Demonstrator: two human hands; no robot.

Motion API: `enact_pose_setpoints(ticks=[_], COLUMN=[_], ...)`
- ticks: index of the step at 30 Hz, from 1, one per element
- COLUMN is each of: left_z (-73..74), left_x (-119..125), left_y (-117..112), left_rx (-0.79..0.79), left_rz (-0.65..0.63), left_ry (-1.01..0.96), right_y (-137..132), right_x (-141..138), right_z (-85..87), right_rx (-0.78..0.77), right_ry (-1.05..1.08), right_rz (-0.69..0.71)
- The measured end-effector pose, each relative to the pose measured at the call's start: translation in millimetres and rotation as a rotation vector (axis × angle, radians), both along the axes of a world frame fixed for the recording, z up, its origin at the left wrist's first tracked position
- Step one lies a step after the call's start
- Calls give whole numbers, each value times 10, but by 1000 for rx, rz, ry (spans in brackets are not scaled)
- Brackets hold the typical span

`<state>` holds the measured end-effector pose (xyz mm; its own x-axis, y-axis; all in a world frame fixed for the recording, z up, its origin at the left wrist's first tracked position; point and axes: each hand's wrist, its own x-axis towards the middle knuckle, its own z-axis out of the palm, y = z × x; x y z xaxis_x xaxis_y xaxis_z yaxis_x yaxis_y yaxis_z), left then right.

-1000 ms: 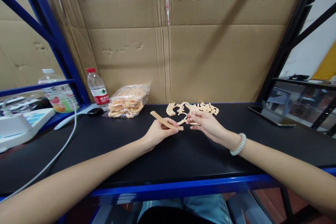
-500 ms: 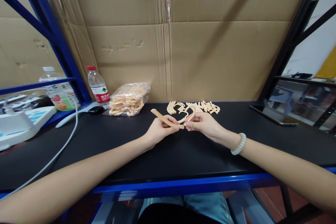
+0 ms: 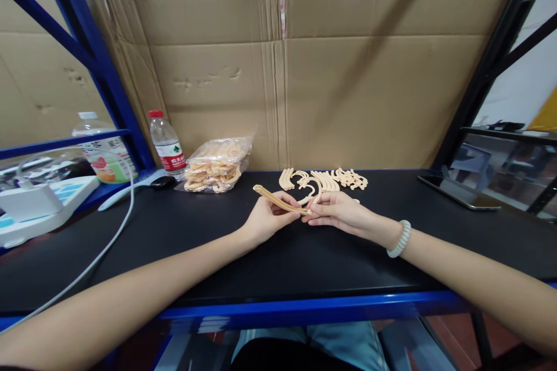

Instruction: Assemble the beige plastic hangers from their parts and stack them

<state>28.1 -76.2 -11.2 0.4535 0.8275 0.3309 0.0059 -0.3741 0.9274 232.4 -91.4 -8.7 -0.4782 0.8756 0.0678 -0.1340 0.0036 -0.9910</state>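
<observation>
My left hand [image 3: 264,221] is closed on a long curved beige plastic strip [image 3: 275,199] that points up and to the left. My right hand [image 3: 337,213] pinches a second, smaller curved beige piece [image 3: 316,192] against the strip's right end, fingertips of both hands almost touching. Both hands hover just above the black shelf top [image 3: 278,255]. Just behind them lies a row of several loose beige curved pieces [image 3: 326,179].
A clear bag of more beige pieces [image 3: 214,169] and a water bottle [image 3: 167,143] stand at the back left. Cardboard sheets [image 3: 348,75] wall the back. A phone [image 3: 462,192] lies at the right; a white cable [image 3: 104,243] and white box [image 3: 39,203] at the left.
My right hand has moved left and down, bringing its piece against the end of the strip held by my left hand. The left hand has barely moved.
</observation>
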Motion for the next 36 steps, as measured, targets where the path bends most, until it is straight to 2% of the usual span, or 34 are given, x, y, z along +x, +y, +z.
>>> enact_pose_setpoints(ticks=[9,20,36], left_z=[-10,11,42], left_x=[28,47,67], left_y=[-29,-64,-101], left_rx=[-8,-49,-35], left_rz=[-3,7,79], left_ry=[-23,-31,-22], right_y=[-4,-56,-54], right_x=[-24,-124,-188], right_z=[3,-24,-56], right_rx=[-47,167,156], right_ry=[20,10,21], right_rz=[-24,-160,-261])
